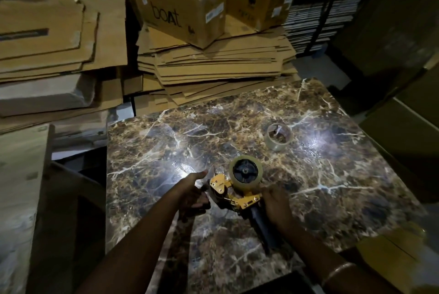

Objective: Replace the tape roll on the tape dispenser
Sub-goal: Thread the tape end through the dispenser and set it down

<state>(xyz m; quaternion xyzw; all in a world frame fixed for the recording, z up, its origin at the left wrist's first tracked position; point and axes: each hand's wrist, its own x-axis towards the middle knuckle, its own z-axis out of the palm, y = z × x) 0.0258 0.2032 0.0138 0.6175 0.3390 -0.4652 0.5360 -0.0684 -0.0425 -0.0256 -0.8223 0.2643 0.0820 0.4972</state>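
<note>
In the head view, a yellow tape dispenser (234,192) is being held low in the centre of the frame, over a dark marbled worktop (332,174). A tape roll (245,170) is seated on the dispenser's black hub, at its upper end. The left hand (193,190) is being kept at the dispenser's left side, thumb pointing up; whether its grip is closed on anything cannot be told. The dispenser's frame, just above the dark handle (263,227), is being pinched by the right hand (276,205), its grip closed there. A second, thinner roll (278,136) is lying flat on the worktop, right of centre, well apart from the hands. Flattened cardboard (213,67) and printed boxes (180,3) are being stacked across the upper frame.
</note>
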